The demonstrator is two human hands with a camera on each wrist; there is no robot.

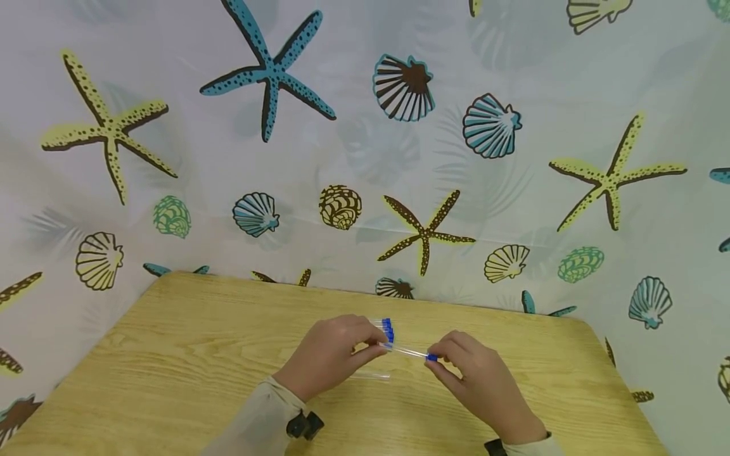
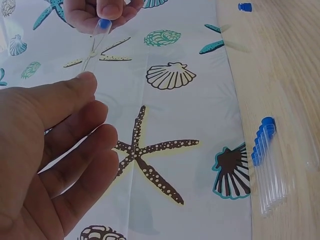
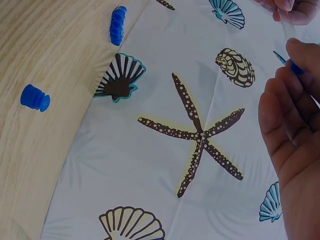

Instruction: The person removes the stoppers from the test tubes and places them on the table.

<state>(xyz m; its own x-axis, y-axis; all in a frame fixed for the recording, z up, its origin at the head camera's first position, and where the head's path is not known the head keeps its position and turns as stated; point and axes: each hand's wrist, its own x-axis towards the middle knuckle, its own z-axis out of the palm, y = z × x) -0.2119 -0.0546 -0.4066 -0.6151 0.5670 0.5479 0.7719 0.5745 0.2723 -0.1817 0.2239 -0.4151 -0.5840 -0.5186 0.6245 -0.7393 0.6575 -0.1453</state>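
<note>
A clear test tube (image 1: 409,351) with a blue stopper (image 1: 431,358) spans the gap between my hands above the table. My left hand (image 1: 336,351) pinches the tube's far end between thumb and fingertips. At the other end, my right hand (image 1: 479,373) pinches the stopper; in the right wrist view thumb and fingers partly cover this blue stopper (image 3: 296,67). Several blue-stoppered test tubes (image 2: 270,165) lie side by side on the table, partly hidden behind my left hand in the head view. Another clear tube (image 1: 373,377) lies nearer me, without a visible stopper.
A loose blue stopper (image 3: 35,97) lies on the wooden table (image 1: 188,354); it does not show in the head view. Behind the table's far edge hangs a white curtain (image 1: 353,152) printed with shells and starfish.
</note>
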